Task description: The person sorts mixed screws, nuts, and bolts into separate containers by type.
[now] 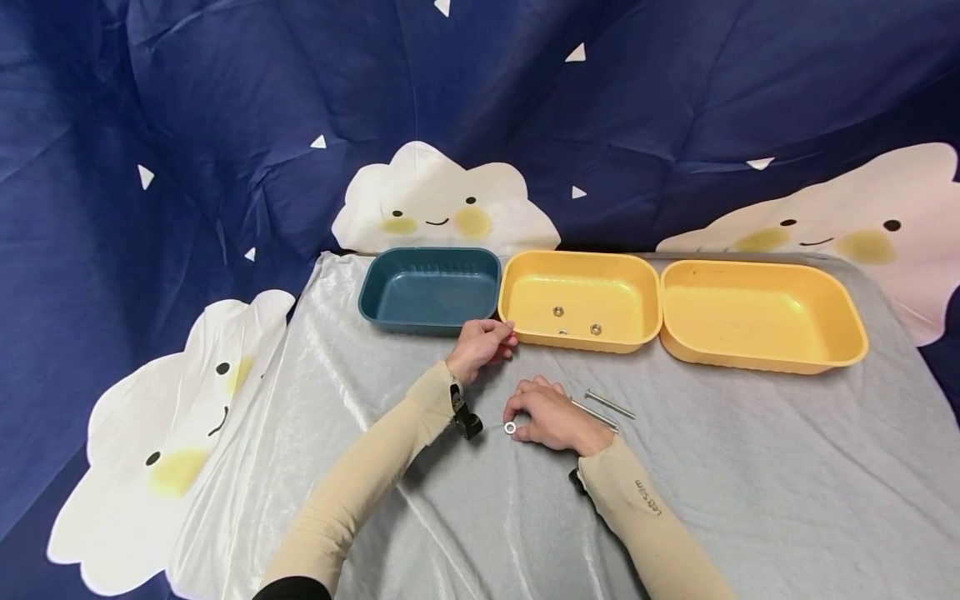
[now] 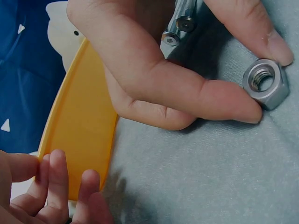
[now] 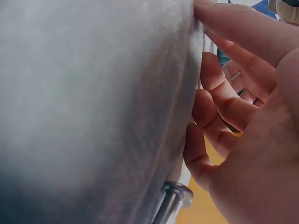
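The nut (image 2: 276,86) is gleaming as smooth, satin-like metal with a ridged, threaded bore, while the bolts (image 1: 611,404) are shining with a polished metallic finish. The teal tray (image 1: 430,302) and the yellow trays (image 1: 761,312) are looking like smooth moulded plastic and catching soft, glossy highlights. The grey cloth (image 1: 735,467) is showing a velvety nap with a silvery sheen, whereas the blue backdrop (image 1: 525,108) is appearing as creased, mostly matt fabric, and the beige sleeves (image 1: 382,450) are looking like matt, soft cloth.
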Motion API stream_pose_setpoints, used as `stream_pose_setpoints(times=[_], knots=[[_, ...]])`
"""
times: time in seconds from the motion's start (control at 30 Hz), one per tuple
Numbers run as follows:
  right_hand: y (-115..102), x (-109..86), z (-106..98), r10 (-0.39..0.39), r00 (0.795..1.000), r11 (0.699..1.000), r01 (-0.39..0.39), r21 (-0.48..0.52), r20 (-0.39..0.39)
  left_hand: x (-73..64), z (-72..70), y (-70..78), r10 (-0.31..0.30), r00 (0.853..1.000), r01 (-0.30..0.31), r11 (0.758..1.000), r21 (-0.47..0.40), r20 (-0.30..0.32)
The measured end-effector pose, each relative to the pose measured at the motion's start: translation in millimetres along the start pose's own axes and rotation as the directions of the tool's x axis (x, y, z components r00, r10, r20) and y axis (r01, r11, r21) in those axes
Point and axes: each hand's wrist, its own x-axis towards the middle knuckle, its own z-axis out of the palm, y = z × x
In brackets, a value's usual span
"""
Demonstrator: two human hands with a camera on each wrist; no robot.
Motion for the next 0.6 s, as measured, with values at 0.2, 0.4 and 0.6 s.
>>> stream_pose_setpoints(times=[0.2, 0.4, 0.6], knots=[[-0.5, 1.2, -0.2, 0.003, 1.0, 1.0, -0.003, -0.001, 0.007, -0.6, -0.2, 0.0, 0.0, 1.0, 0.0, 1.0, 0.0, 0.001], [-1.2, 1.7, -1.5, 0.002, 1.0, 1.0, -0.002, 0.003, 0.022, -1.5, -0.3, 0.6, 0.002, 1.0, -0.002, 1.0, 0.003, 0.0], [-1.3, 2.1, -4.9, -0.009, 1.0, 1.0, 0.009, -0.003, 0.026, -1.1, -0.5, 1.6, -0.004, 1.0, 0.004, 1.0, 0.009, 0.004]])
